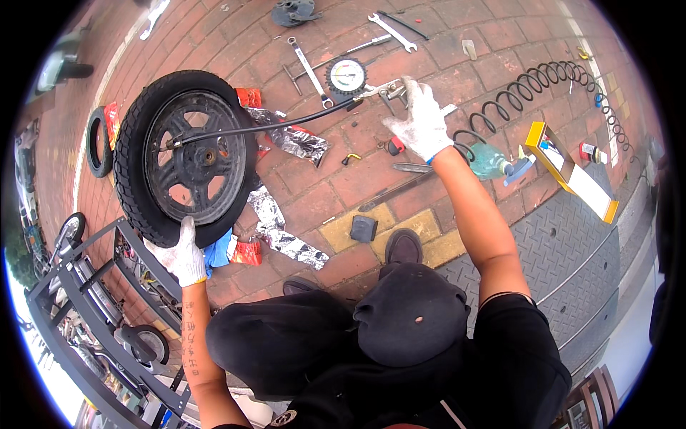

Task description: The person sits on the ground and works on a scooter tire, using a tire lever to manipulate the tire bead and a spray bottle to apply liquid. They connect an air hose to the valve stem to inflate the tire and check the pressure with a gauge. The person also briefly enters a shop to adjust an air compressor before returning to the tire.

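Note:
A motorcycle wheel (174,168) with a black knobbly tyre and dark spoked rim faces me on the left. My left hand (176,255), in a white glove, grips the tyre's lower edge, its thumb on the sidewall and its fingers mostly hidden. From the rim, a black hose (271,128) runs to a tyre inflator's round gauge (346,76). Over the inflator's metal handle (391,94) is my gloved right hand (423,123), thumb and fingers stretched apart. Part of the handle is hidden beneath it. A black coiled hose (525,89) trails away to the right.
Wrenches (309,70) and other tools lie on the brick paving beyond the gauge. Silver wrappers (275,229) surround the wheel. At right are a green bottle (488,161) and an open yellow-edged box (572,171). A dark metal frame (78,293) stands at lower left.

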The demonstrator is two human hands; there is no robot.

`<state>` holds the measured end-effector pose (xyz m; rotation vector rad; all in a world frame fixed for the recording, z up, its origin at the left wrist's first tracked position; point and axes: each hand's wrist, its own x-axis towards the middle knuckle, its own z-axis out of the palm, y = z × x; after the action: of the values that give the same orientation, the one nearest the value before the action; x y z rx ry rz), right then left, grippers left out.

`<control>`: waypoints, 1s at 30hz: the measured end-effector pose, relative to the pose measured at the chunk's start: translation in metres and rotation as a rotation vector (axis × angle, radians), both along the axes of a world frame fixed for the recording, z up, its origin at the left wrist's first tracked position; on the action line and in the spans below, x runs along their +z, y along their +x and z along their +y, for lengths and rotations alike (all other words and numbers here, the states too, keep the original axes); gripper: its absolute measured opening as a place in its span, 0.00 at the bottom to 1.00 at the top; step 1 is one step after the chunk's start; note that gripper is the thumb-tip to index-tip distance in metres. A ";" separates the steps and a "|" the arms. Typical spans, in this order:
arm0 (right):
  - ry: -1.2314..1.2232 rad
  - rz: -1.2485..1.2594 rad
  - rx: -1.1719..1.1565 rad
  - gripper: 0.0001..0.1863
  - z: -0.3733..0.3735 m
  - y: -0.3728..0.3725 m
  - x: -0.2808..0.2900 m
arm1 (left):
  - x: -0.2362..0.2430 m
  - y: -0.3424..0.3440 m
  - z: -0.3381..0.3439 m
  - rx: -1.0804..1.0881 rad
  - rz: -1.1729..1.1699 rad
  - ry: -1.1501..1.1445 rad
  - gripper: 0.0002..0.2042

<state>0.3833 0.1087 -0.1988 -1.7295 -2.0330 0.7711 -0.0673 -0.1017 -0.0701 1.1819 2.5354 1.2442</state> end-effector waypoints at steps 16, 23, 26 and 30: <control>-0.076 -0.010 0.019 0.59 -0.002 0.000 0.008 | -0.002 0.004 0.003 -0.023 -0.066 0.064 0.41; -0.015 0.007 0.021 0.53 -0.002 0.001 -0.001 | 0.000 0.004 0.003 -0.034 -0.067 0.054 0.39; 0.019 0.016 0.018 0.51 -0.003 0.001 -0.005 | -0.002 0.003 0.002 -0.036 -0.053 0.062 0.39; 0.025 0.007 0.015 0.49 -0.002 0.001 -0.009 | 0.000 0.005 0.003 -0.023 -0.033 0.042 0.39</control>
<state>0.3840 0.1066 -0.2077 -1.6975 -2.0448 0.7522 -0.0620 -0.0986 -0.0697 1.1858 2.4771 1.3065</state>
